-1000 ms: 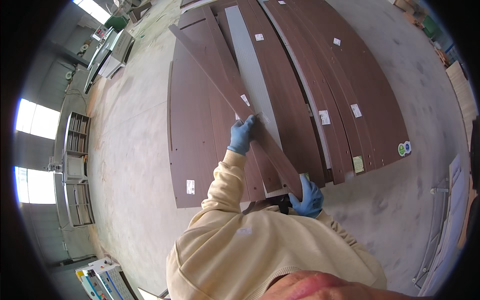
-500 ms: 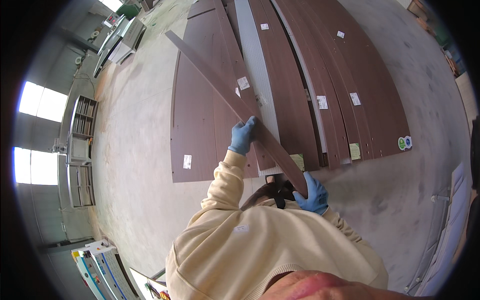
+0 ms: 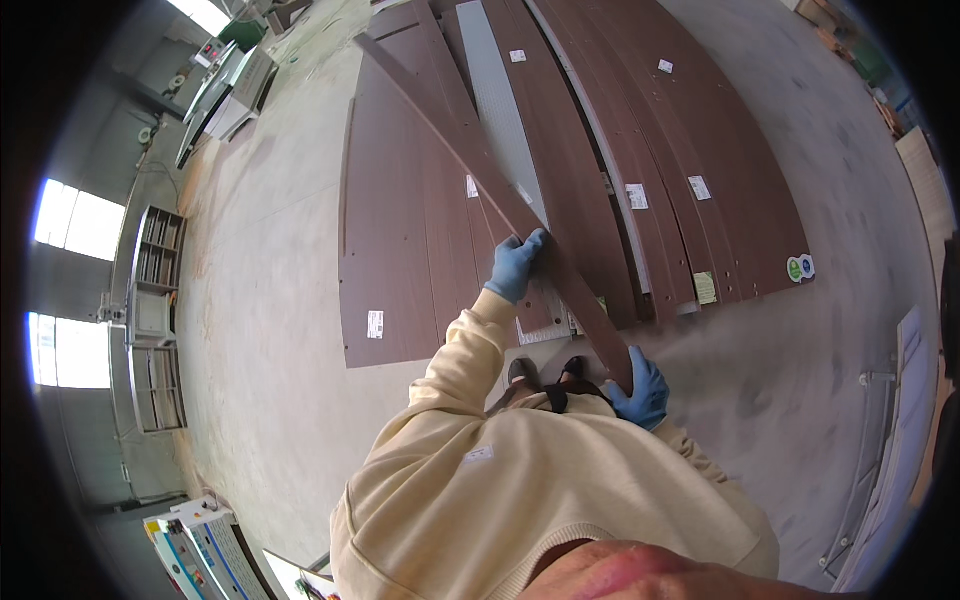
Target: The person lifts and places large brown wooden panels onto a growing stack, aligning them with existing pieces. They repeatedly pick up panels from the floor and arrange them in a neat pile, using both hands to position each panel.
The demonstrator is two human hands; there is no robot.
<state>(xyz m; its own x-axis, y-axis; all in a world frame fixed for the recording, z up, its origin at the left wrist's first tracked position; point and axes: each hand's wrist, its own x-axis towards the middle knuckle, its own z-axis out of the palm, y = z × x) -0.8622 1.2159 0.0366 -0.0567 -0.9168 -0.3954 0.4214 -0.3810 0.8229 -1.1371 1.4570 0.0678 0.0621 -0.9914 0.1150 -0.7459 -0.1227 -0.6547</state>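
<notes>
A long, narrow dark-brown wooden board point(image 3: 468, 172) slants from my right side up toward the far left, held above a layer of wider brown panels point(image 3: 388, 240). My left hand point(image 3: 514, 266), in a blue work glove, is closed round its near edge about midway along. Gripping the near end is my right hand point(image 3: 643, 391), gloved the same way, close to my waist. White labels point(image 3: 637, 196) are stuck on several panels. A pale grey strip point(image 3: 497, 95) runs lengthwise between two of them, partly covered by the held board.
At the left wall stands a grey shelf rack point(image 3: 157, 310), with a machine point(image 3: 238, 95) beyond it. A white and blue cabinet-like machine point(image 3: 205, 545) is at lower left. Pale wrapped sheets point(image 3: 893, 440) lean on a metal frame at right. Concrete floor point(image 3: 260, 330) surrounds the panels.
The held board has shifted to the right, both hands moving with it and keeping their grip. My shoes now show beneath me.
</notes>
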